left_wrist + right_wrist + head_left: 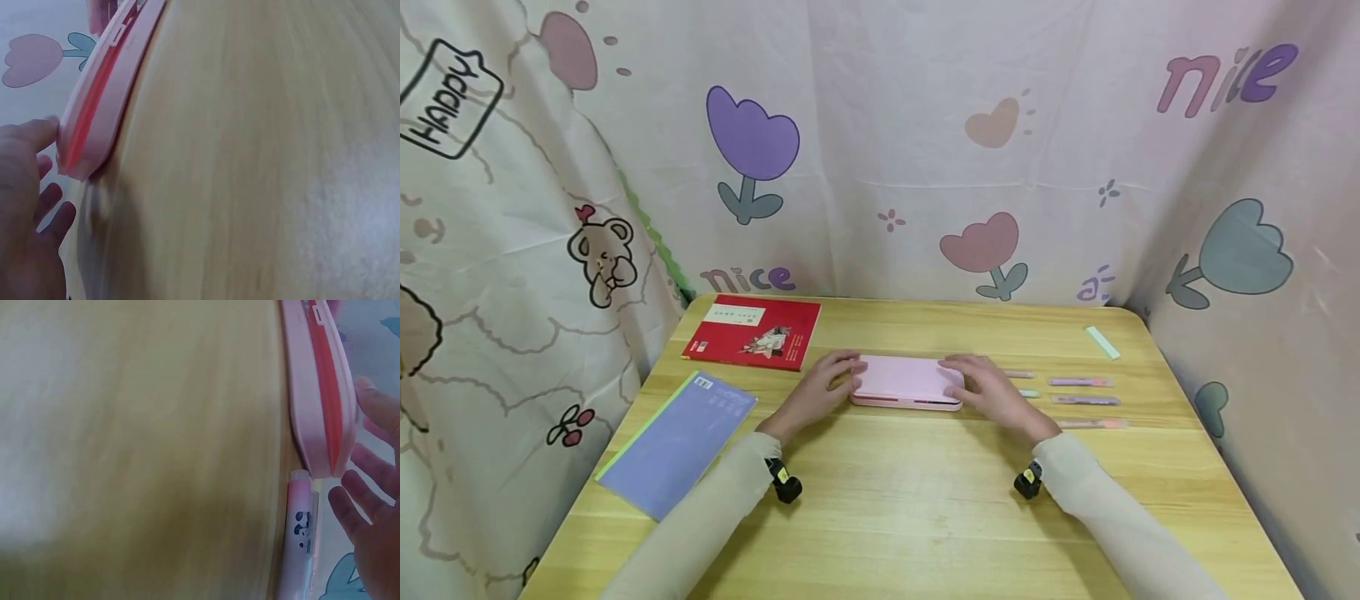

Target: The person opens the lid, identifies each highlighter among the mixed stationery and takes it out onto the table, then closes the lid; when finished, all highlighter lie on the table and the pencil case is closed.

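A pink pencil case (907, 379) lies near the middle of the wooden table (880, 500), with a red band along its front side. At its left end my left hand (822, 387) touches the top with thumb and fingertips. My right hand (996, 392) rests likewise at the right end. In the left wrist view the thumb (40, 132) meets the lid's edge, while the other fingers stay loose below. The right wrist view has the right thumb (375, 403) against the lid, the fingers spread beside the case's end.
Right of the case lie several pens, among them a purple pen (1086, 400) and a pink-tipped one (1101, 423). A pale green strip (1102, 342) is at the back right. To the left are a red book (756, 332) and a blue-purple notebook (677, 446). A printed curtain (880, 150) hangs behind.
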Available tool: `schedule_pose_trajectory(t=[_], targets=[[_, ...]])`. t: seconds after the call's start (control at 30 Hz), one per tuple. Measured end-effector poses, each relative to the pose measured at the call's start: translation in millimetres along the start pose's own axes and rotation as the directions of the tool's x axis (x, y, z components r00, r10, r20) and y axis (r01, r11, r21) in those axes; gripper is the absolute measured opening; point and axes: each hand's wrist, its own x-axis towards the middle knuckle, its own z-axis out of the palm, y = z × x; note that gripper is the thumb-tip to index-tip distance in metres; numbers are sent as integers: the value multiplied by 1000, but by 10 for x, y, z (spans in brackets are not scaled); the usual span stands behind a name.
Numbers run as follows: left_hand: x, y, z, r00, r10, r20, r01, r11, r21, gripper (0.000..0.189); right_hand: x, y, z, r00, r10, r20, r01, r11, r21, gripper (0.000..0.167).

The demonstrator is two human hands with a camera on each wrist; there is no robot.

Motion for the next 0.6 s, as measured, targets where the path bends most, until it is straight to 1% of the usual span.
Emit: schedule_pose_trajectory(t=[0.07,0.17,0.27,0.37,0.47,0.6], targets=[[-3,-20,8,999,17,31,-18,999,33,43,-5,-3,7,999,-40,16,40,998,-41,47],[-4,-43,14,998,35,59,-37,999,39,46,-9,-14,15,997,-63,38,65,996,-62,44],[-5,-61,23,997,32,67,-34,999,21,46,-8,-20,22,997,-67,46,70,994,-80,43],[-2,-76,34,997,30,76,-32,999,25,46,-3,-18,28,995,-85,51,90,990,-110,43],[3,-75,36,996,37,86,-41,998,37,47,-1,-22,26,993,-106,56,113,983,-146,43],[5,-68,28,994,57,88,-62,997,52,47,5,-34,25,992,-109,66,119,977,-175,44]])
